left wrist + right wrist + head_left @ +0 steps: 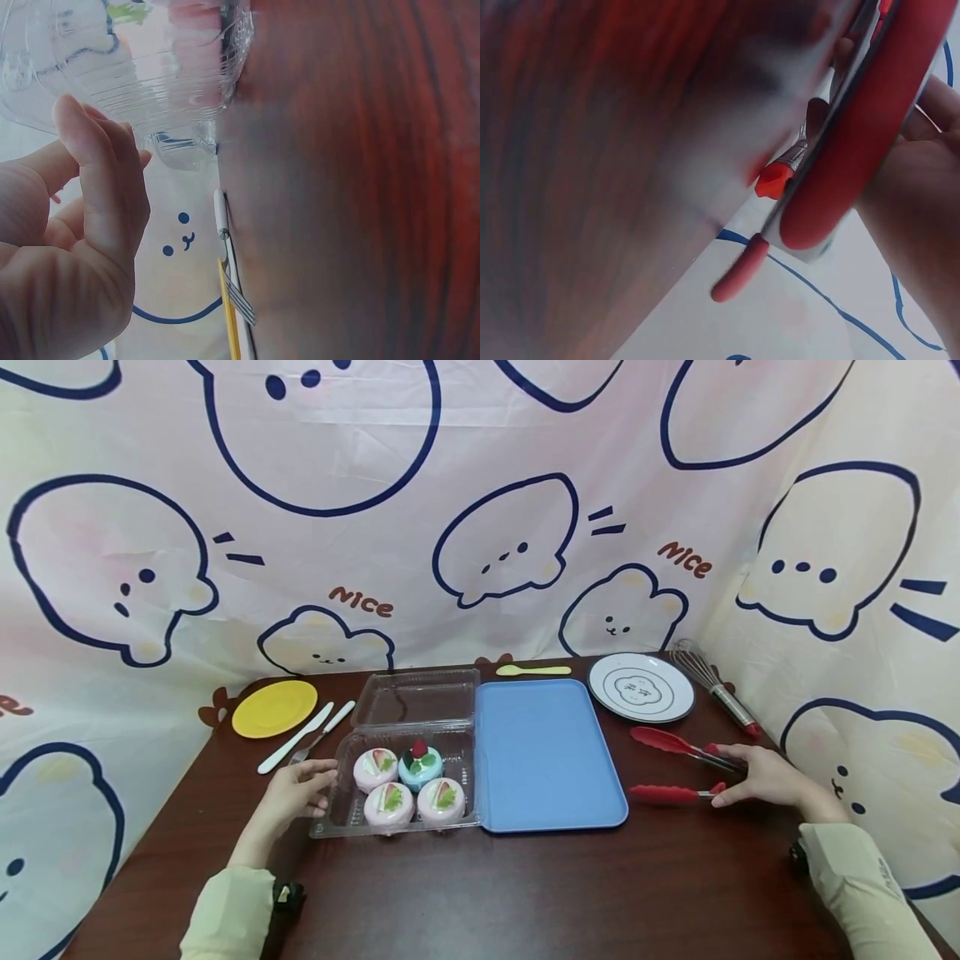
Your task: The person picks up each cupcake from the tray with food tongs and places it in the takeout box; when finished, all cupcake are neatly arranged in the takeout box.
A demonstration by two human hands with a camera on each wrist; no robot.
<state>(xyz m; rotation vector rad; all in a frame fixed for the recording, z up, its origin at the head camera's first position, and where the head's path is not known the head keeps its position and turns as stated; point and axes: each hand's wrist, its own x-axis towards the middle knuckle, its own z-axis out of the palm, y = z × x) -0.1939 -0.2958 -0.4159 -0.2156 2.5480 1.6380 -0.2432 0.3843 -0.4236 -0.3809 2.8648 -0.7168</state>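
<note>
My left hand [291,795] is at the left side of a clear plastic box [341,806], fingertips at its rim. In the left wrist view those fingers [112,169] are loosely bent beside the box's ribbed wall; whether they bear on it I cannot tell. The box's lid [416,697] is folded back. Inside sit three pink toy cakes [389,804] and a blue one [421,767] topped with a red berry. On the right, my right hand [768,777] grips red-tipped tongs [667,793], their arms spread apart, partly hidden by the hand.
A blue tray [547,756] adjoins the box. Behind lie a yellow spoon [532,671], white plate [641,687] and whisk [720,689]. To the left are a yellow plate [274,709], white knife [296,739] and fork [330,727]. A patterned cloth [487,435] hangs behind the table.
</note>
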